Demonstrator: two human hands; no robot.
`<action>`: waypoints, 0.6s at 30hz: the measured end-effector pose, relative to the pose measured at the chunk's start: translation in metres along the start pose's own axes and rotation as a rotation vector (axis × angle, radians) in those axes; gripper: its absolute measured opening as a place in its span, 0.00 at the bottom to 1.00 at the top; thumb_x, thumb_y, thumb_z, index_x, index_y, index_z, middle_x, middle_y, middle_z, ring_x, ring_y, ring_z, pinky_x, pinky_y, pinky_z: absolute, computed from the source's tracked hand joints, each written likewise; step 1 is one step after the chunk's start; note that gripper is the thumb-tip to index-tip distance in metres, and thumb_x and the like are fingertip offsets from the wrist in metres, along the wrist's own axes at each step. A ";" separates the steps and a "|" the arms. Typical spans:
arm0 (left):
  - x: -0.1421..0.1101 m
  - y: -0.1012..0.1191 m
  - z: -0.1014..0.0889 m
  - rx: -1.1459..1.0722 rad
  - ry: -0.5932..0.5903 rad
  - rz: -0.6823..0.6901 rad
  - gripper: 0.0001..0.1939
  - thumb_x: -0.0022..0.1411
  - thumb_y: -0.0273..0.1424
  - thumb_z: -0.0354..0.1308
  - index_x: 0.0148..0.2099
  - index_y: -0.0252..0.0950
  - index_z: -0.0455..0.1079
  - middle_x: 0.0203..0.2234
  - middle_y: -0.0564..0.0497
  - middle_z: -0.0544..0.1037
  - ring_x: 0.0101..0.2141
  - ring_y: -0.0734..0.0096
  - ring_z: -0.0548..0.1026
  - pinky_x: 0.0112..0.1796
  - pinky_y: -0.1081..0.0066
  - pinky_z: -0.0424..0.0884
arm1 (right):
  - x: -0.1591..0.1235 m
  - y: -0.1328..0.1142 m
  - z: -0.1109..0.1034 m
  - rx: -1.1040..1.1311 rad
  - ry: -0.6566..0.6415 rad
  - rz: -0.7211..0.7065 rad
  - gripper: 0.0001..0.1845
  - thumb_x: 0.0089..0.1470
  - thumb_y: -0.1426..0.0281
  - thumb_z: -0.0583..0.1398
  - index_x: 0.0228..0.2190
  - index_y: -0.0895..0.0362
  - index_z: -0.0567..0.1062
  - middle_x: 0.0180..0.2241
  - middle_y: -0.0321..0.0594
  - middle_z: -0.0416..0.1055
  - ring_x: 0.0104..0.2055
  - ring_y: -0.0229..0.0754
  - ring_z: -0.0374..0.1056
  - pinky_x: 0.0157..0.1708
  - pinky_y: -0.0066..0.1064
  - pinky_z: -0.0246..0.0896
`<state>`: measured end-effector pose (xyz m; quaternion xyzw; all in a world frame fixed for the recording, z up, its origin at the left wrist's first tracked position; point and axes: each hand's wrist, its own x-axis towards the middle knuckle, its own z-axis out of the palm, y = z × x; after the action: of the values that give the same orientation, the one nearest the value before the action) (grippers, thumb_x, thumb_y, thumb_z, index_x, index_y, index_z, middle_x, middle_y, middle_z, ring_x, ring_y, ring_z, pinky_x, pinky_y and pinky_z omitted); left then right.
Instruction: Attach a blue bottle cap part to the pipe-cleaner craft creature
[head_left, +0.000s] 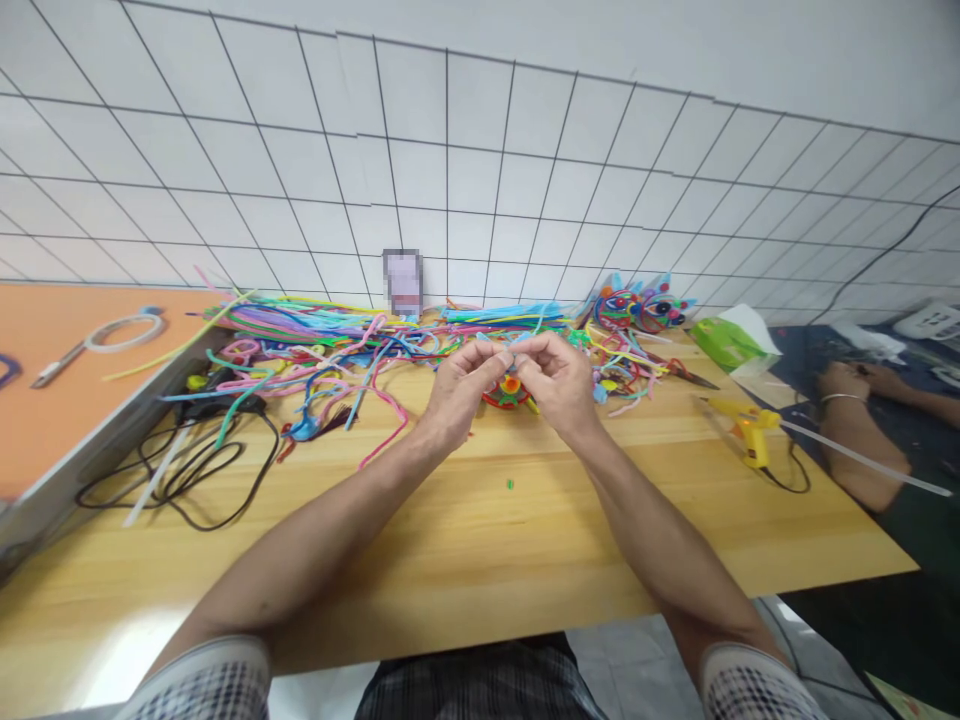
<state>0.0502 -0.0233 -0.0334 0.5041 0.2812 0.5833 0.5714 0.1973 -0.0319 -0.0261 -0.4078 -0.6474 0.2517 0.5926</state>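
My left hand (pixel 463 392) and my right hand (pixel 556 382) meet over the middle of the table, thumbs and forefingers pinched together. What sits between the fingertips is mostly hidden and too small to name. Just behind and below them lies a colourful piece (pixel 511 386) with a red rim and an orange middle, partly covered by my hands. Around it spreads a heap of fuzzy pipe cleaners (pixel 352 350) in many colours. A tiny green scrap (pixel 510 484) lies on the wood between my forearms.
Two colourful animal-like heads (pixel 637 305) stand by the tiled wall, near scissors (pixel 694 375) and a green packet (pixel 733 342). A yellow glue gun (pixel 756 435) lies at right, beside a co-worker's arm (pixel 862 440). Black cable (pixel 187 480) coils at left. A blurred-out rectangle (pixel 403 280) stands behind.
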 end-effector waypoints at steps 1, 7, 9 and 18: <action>0.001 0.002 -0.001 0.022 -0.027 -0.008 0.16 0.53 0.44 0.74 0.32 0.38 0.77 0.23 0.54 0.75 0.24 0.75 0.67 0.28 0.72 0.65 | 0.002 -0.001 -0.003 -0.009 -0.015 0.004 0.04 0.54 0.67 0.65 0.32 0.53 0.78 0.24 0.32 0.73 0.25 0.37 0.67 0.26 0.29 0.63; 0.005 0.009 -0.008 0.100 -0.093 0.011 0.14 0.54 0.41 0.73 0.30 0.38 0.77 0.21 0.54 0.75 0.23 0.74 0.69 0.28 0.72 0.67 | 0.010 -0.002 -0.016 -0.024 -0.161 0.000 0.05 0.55 0.66 0.65 0.35 0.53 0.78 0.25 0.31 0.73 0.26 0.37 0.69 0.26 0.30 0.65; 0.005 0.008 -0.008 0.115 -0.038 0.043 0.11 0.54 0.39 0.72 0.30 0.38 0.77 0.21 0.54 0.74 0.23 0.74 0.68 0.27 0.72 0.67 | 0.011 -0.004 -0.016 -0.028 -0.165 -0.033 0.08 0.56 0.65 0.65 0.39 0.53 0.79 0.28 0.32 0.75 0.29 0.38 0.71 0.30 0.30 0.69; 0.006 0.009 -0.008 0.096 -0.027 0.052 0.09 0.53 0.37 0.70 0.29 0.38 0.77 0.21 0.55 0.73 0.24 0.74 0.68 0.28 0.72 0.68 | 0.009 -0.001 -0.013 -0.108 -0.175 -0.121 0.07 0.61 0.63 0.65 0.40 0.52 0.79 0.33 0.35 0.77 0.34 0.39 0.73 0.34 0.32 0.71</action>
<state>0.0408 -0.0172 -0.0263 0.5457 0.2880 0.5770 0.5351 0.2098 -0.0276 -0.0181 -0.3758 -0.7329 0.2149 0.5249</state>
